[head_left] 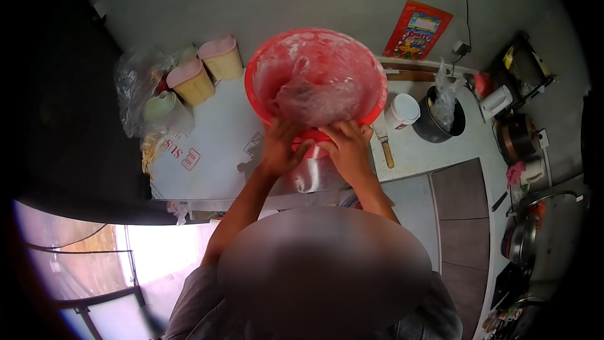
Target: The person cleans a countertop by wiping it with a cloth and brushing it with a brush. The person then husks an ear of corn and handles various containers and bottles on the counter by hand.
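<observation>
A large red plastic basin (255,82) stands on the counter, its inside smeared with white powder or residue. In it lies a clear plastic bag (321,101), crumpled; what the bag contains I cannot make out. At the near rim, my left hand (283,146) curls its fingers over the edge, thumb on the outside. Beside it on the right, my right hand (346,145) grips the same rim in a like way, thumb pointing inward. The fingertips of both hands are partly hidden by the rim and the bag.
Left are lidded containers (190,82) and a plastic bag (134,88). Right of the basin are a white tub (402,111), a wood-handled scraper or knife (386,148) and a dark pot (434,127) holding a bag. The metal counter's front edge (207,204) runs before me.
</observation>
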Action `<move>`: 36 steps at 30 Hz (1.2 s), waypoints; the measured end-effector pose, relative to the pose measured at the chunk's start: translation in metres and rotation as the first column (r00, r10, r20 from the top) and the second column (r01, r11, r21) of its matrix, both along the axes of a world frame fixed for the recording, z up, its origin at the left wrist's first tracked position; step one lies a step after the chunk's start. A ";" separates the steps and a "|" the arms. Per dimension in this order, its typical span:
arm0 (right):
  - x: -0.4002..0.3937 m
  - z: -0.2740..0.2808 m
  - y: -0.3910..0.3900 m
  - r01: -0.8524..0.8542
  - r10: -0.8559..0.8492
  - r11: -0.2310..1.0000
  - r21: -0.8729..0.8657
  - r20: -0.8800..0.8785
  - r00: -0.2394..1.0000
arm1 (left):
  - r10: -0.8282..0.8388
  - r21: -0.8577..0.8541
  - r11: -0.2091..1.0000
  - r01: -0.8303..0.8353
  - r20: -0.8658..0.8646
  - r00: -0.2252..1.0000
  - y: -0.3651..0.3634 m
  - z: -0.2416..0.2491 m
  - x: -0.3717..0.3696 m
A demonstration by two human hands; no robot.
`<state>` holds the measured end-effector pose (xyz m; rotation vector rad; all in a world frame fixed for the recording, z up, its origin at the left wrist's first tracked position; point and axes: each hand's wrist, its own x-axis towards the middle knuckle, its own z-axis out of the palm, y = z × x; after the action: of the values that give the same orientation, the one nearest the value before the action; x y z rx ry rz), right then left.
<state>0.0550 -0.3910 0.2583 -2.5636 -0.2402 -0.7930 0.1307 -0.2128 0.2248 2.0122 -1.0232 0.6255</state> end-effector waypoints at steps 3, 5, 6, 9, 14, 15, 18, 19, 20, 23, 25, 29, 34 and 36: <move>0.007 -0.001 -0.020 0.016 -0.016 1.000 -0.011 -0.015 1.000 | -0.028 -0.012 1.000 0.028 0.012 1.000 -0.022 0.001 0.011; 0.011 -0.001 -0.031 0.045 -0.045 0.999 -0.012 -0.009 0.999 | -0.048 -0.014 0.999 0.048 0.001 0.999 -0.034 0.003 0.017; 0.014 -0.001 -0.036 0.058 -0.058 0.998 -0.012 -0.008 0.998 | -0.049 -0.023 0.999 0.049 0.004 0.999 -0.040 0.003 0.020; 0.021 -0.001 -0.054 0.058 -0.058 0.998 -0.014 -0.011 0.998 | -0.057 -0.031 0.998 0.057 -0.004 0.998 -0.060 0.004 0.028; 0.032 0.001 -0.077 0.065 -0.065 0.998 -0.013 -0.009 0.998 | -0.057 0.011 0.998 0.057 -0.037 0.998 -0.083 0.004 0.042; 0.035 -0.001 -0.080 0.070 -0.071 0.997 -0.016 -0.001 0.998 | -0.061 0.016 0.998 0.061 -0.030 0.998 -0.086 0.005 0.046; 0.039 -0.005 -0.087 0.093 -0.094 0.995 -0.039 -0.011 0.996 | -0.083 0.024 0.996 0.084 -0.046 0.995 -0.093 0.006 0.053; 0.039 -0.004 -0.085 0.115 -0.114 0.993 -0.040 0.019 0.993 | -0.100 0.023 0.995 0.102 -0.075 0.992 -0.095 0.006 0.056; 0.037 0.000 -0.079 0.135 -0.134 0.990 -0.038 0.040 0.990 | -0.115 0.023 0.993 0.118 -0.111 0.987 -0.093 0.005 0.055; 0.029 -0.009 -0.066 0.176 -0.177 0.984 0.025 0.217 0.960 | -0.148 0.033 0.988 0.148 -0.014 0.989 -0.078 0.008 0.050; 0.018 -0.033 -0.057 0.124 -0.140 0.990 0.070 0.309 0.941 | -0.078 0.050 0.996 0.078 0.001 0.997 -0.063 -0.003 0.041; -0.005 -0.113 -0.049 -0.129 0.101 0.986 0.110 0.230 0.968 | 0.082 0.162 0.985 -0.066 -0.095 0.992 -0.022 -0.062 0.016; 0.000 -0.181 -0.058 -0.146 0.140 0.989 -0.006 -0.254 0.957 | 0.368 0.526 0.831 -0.178 -0.282 0.886 0.028 -0.160 -0.019; -0.001 -0.222 -0.072 -0.011 -0.001 0.999 -0.031 -0.366 0.931 | 0.460 0.617 0.765 -0.185 -0.323 0.827 0.043 -0.182 -0.033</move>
<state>0.0545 -0.4628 0.0366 -2.6780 -0.1418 -0.2961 0.0974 -0.1699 0.0429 2.7320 -0.5864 -0.0316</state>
